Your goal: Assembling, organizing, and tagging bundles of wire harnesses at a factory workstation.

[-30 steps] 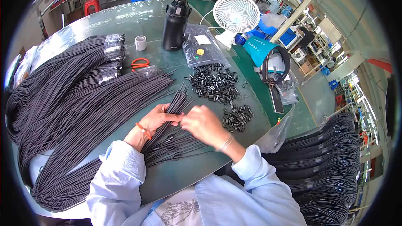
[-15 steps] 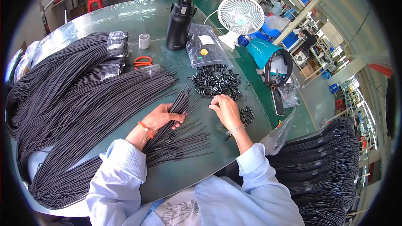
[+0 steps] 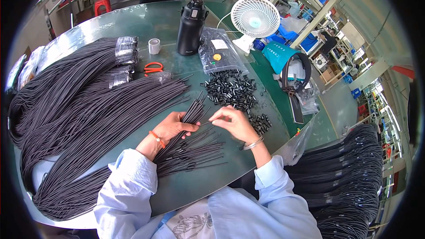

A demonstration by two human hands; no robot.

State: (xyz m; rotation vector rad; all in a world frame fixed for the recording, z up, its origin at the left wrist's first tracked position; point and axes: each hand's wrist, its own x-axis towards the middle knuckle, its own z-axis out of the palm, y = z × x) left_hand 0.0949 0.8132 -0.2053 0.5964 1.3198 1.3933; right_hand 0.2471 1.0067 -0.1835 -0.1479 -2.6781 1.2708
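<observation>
A bundle of black cords point(image 3: 195, 109) is in the fist of my left hand point(image 3: 174, 126), its cut ends pointing up and right. Thumb and index finger of my right hand point(image 3: 233, 125) are pinched together at the tip of one cord that sticks out from the bundle. Whatever sits between those fingertips is too small to make out. Below the left hand more cord ends point(image 3: 199, 150) fan out over the table, some bearing small dark pieces. Beyond my right hand lies a pile of small black tube-shaped pieces point(image 3: 230, 89); a smaller cluster point(image 3: 261, 124) is beside the wrist.
Long black cords point(image 3: 88, 106) cover the table's left side, with orange-handled scissors point(image 3: 153, 67) and a tape roll point(image 3: 154, 46) beyond. A black bottle point(image 3: 190, 28), plastic bag point(image 3: 219, 53) and white fan point(image 3: 255, 20) stand farther back. More cords point(image 3: 336, 181) hang at right.
My right hand has moved from the edge of the pile, left and slightly down, to a cord end by the bundle. My left hand keeps its hold, and the view has shifted slightly.
</observation>
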